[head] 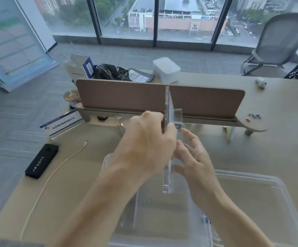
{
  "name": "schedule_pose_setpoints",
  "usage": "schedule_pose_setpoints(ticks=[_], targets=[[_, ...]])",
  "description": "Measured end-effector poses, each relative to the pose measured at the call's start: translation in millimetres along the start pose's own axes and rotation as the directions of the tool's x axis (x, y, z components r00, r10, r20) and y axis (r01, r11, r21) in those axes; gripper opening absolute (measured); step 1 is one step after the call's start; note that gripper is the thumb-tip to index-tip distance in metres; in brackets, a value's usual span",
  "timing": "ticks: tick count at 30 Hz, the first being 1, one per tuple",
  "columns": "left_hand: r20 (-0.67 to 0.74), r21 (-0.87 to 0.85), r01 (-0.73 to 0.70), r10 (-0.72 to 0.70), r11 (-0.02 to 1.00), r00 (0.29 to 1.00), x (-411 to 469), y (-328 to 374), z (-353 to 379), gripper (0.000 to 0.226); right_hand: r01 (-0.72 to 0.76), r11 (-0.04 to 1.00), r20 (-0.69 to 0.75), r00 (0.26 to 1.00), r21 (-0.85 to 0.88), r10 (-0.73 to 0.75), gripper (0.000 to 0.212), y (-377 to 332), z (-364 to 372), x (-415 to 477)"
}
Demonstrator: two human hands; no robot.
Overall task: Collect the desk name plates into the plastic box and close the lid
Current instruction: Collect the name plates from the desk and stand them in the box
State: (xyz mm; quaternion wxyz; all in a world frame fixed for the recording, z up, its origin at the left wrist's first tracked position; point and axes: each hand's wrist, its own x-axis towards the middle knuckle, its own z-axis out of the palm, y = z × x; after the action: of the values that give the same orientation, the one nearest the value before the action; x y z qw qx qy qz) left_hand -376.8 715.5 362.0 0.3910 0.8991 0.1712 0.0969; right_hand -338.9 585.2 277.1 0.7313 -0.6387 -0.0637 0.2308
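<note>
A clear acrylic name plate (168,111) is held on edge directly above the open plastic box (107,162). Its long axis is nearly upright, and its lower end is just over the box's middle. The left hand (150,139) grips one face, fingers curled round the plate. The right hand (194,157) is at the other face with fingers straight and spread, holding nothing. A second name plate (61,124) lies on the surface (84,184) beyond the box, to its left, nearer the left hand.

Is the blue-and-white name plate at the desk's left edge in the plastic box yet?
No, the blue-and-white name plate stands on the desk, well left of the plastic box.
</note>
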Motion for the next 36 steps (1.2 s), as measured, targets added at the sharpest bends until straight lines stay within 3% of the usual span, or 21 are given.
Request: schedule_pose_setpoints(ticks=[5, 11, 14, 17, 22, 27, 32, 36], targets=[[0.162, 0.026, 0.1, -0.103, 0.995, 0.981, -8.9, -44.0, 35.1, 0.029, -0.182, 0.983, -0.097, 0.979, -0.035, 0.178, 0.042, 65.6, 6.2, 2.1], [0.323, 0.18, 0.317, -0.36, 0.931, 0.875, -19.8, -120.0, 102.1, 0.026, -0.436, 0.895, -0.1, 0.899, -0.096, 0.427, 0.048, 157.2, 4.9, 9.5], [0.361, 0.251, 0.351, -0.424, 0.902, 0.831, -28.5, -149.7, 126.7, 0.024, -0.513, 0.839, -0.147, 0.858, -0.184, 0.493, 0.053, 195.6, 3.6, 15.6], [0.374, 0.319, 0.348, -0.454, 0.882, 0.809, -37.2, -164.1, 143.0, 0.022, -0.545, 0.81, -0.202, 0.837, -0.215, 0.509, 0.052, 227.8, 2.2, 17.3], [0.393, 0.377, 0.344, -0.485, 0.86, 0.781, -40.2, -182.8, 165.6, 0.013, -0.631, 0.734, -0.167, 0.775, -0.25, 0.609, 0.06, 257.3, -1.0, 21.1], [0.397, 0.439, 0.338, -0.517, 0.833, 0.758, -45.3, -208.4, 188.1, 0.012, -0.64, 0.639, -0.175, 0.752, -0.427, 0.636, 0.077, 301.9, -11.1, 27.0], [0.358, 0.457, 0.325, -0.506, 0.828, 0.785, -43.3, -219.1, 194.9, 0.016, -0.634, 0.651, -0.179, 0.76, -0.418, 0.625, 0.069, 346.0, -19.7, 35.4], [0.358, 0.446, 0.33, -0.503, 0.832, 0.786, -41.7, -221.8, 193.2, 0.014, -0.652, 0.659, -0.168, 0.747, -0.375, 0.643, 0.068, 341.4, -16.7, 36.7]])
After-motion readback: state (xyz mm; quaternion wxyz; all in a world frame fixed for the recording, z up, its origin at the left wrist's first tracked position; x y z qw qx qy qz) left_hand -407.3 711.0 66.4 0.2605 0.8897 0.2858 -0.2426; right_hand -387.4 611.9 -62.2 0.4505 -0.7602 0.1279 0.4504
